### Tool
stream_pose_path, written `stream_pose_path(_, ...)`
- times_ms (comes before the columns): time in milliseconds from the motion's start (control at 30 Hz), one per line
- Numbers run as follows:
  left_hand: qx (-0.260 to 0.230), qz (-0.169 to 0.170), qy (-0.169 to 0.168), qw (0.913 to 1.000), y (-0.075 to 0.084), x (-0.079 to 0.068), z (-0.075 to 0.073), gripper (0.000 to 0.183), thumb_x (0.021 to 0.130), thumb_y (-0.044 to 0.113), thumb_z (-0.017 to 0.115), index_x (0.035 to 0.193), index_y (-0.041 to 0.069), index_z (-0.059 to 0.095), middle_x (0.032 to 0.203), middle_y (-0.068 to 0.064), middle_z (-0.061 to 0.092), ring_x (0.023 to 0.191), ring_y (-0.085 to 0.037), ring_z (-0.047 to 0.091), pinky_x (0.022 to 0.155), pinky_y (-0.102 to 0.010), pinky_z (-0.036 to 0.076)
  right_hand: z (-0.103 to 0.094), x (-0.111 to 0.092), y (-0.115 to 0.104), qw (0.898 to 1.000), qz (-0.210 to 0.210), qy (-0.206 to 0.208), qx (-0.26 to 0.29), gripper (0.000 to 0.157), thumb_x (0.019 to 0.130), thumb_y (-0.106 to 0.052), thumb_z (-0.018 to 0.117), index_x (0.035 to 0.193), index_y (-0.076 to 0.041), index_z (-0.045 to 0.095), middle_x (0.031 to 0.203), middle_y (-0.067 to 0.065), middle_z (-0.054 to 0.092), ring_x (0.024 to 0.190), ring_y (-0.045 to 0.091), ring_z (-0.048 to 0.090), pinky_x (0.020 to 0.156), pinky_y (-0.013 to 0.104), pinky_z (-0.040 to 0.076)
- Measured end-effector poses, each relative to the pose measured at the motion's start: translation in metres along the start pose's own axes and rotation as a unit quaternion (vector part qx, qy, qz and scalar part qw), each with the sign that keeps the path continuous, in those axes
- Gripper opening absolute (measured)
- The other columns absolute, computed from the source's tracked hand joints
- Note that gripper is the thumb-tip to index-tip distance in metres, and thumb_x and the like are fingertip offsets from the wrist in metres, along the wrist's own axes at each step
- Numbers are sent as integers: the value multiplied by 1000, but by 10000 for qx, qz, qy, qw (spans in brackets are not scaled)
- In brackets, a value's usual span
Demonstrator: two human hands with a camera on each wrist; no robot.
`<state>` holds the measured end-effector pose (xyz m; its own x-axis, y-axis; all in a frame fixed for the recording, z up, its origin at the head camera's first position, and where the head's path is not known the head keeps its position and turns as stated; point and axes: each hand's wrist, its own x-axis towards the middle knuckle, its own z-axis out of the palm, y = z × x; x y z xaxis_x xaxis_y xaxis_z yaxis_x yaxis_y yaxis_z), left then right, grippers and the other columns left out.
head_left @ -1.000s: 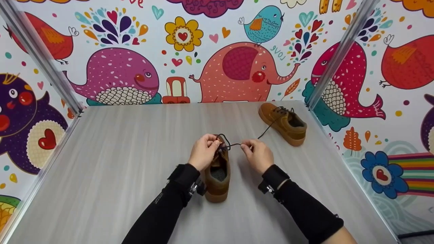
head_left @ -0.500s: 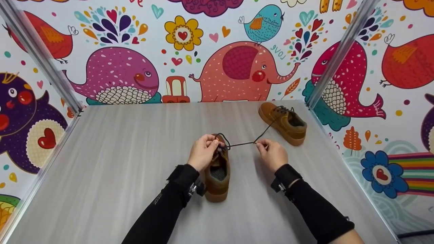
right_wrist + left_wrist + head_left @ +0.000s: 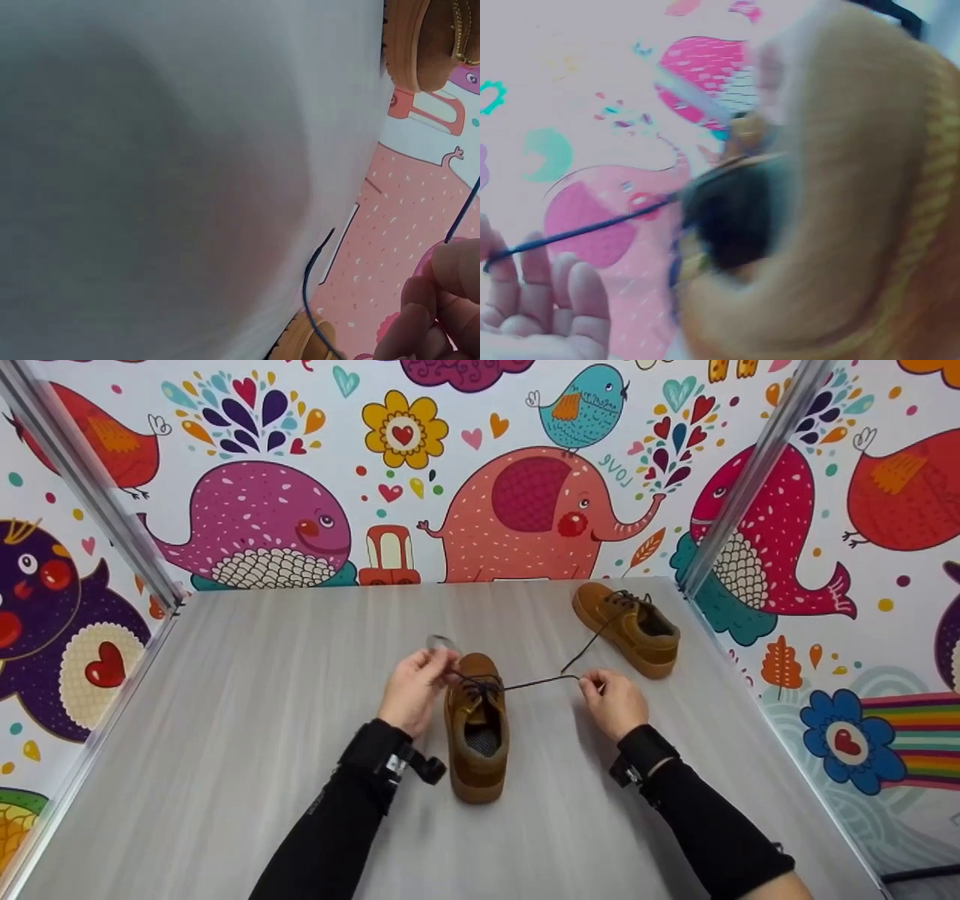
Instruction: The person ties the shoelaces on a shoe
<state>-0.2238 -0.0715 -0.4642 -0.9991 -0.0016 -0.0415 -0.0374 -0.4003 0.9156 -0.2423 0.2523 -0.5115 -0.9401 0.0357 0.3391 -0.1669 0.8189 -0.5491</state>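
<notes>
1. The brown suede lace-up shoe with a tan rubber sole (image 3: 475,727) stands upright on the pale grey wood-grain surface (image 3: 247,720), between the two hands, its toe pointing away from the person and its heel toward them.
2. A thin dark shoelace (image 3: 536,684) runs from the shoe's eyelets out to the right, stretched nearly straight to the right hand, with its free end trailing on past that hand toward the far right.
3. The right hand (image 3: 616,703) pinches this lace between thumb and fingertips, just right of the shoe and resting low over the surface; in the right wrist view the fingers (image 3: 442,300) are curled around the dark strand.
4. The left hand (image 3: 414,690) sits just left of the shoe's toe, touching or nearly touching its side, fingers curled and raised. The other lace end runs toward it, and the left wrist view shows the strand crossing the fingertips (image 3: 525,277), but blur hides the exact grip.
5. The two hands are apart, one on each side of the shoe, both wearing black sleeves and wrist straps.
6. A second matching brown suede shoe (image 3: 630,626) lies beyond the right hand, near the far right corner of the surface, angled, well apart from the first.
7. Behind the hands rises a colourful cartoon wall with a pink elephant (image 3: 536,514) and a purple whale (image 3: 262,529).
</notes>
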Motion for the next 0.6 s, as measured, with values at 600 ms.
stream_pose_path(600, 2504, -1688, 769, 9502, -10, -34, -103, 40, 113, 30, 56, 104, -5, 73, 83, -4, 72, 60, -12, 61, 53, -25, 53, -8, -9, 24, 9989, -166, -317, -296, 11, 101, -16, 74, 98, -6, 77, 93, 13, 76, 85, 31, 70, 78, 49, 55)
